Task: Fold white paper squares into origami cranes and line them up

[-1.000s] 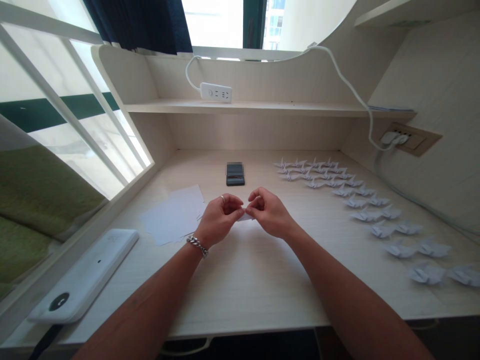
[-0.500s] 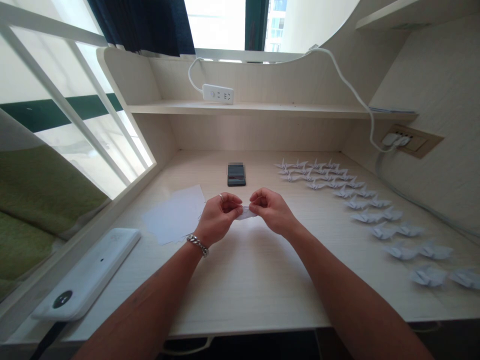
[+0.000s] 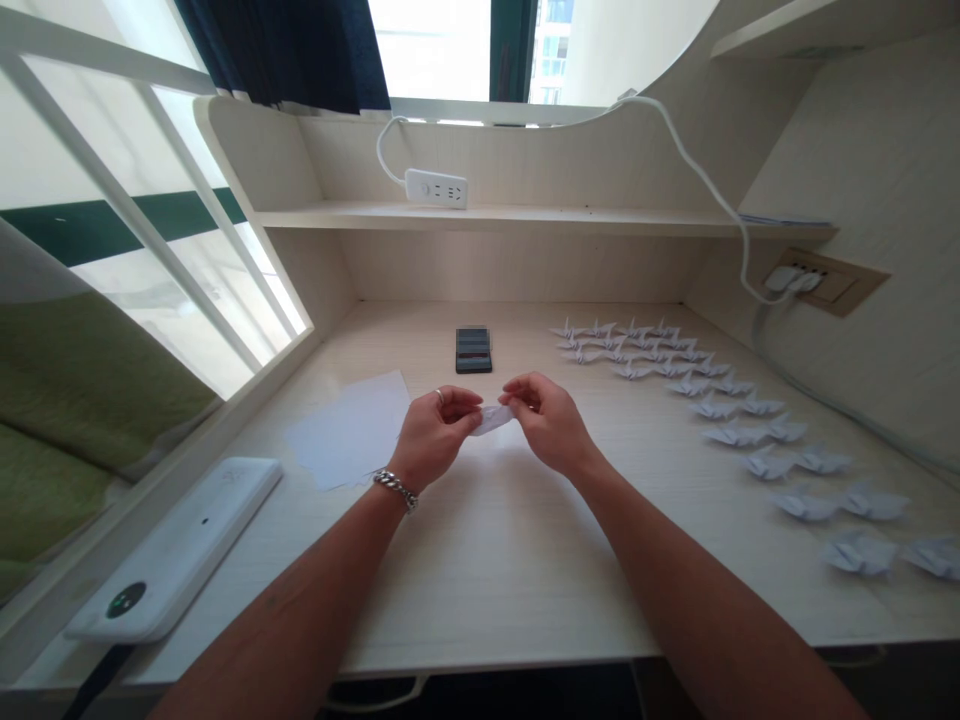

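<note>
Both hands meet above the middle of the pale wooden desk point(image 3: 480, 560). My left hand point(image 3: 433, 436), with a ring and a chain bracelet, pinches one end of a small folded white paper piece point(image 3: 493, 419). My right hand point(image 3: 549, 423) pinches its other end. The piece is held slightly above the desk and is partly hidden by my fingers. A loose stack of white paper sheets point(image 3: 349, 432) lies just left of my left hand.
Several folded white paper cranes point(image 3: 720, 408) lie in rows along the right side. A dark phone point(image 3: 473, 349) rests behind my hands. A white flat device point(image 3: 176, 550) lies at front left. A power strip point(image 3: 436, 187) sits on the shelf, and a wall socket point(image 3: 814, 281) is at right.
The hands have lifted the paper piece slightly and moved a little apart, so more of it shows between the fingers.
</note>
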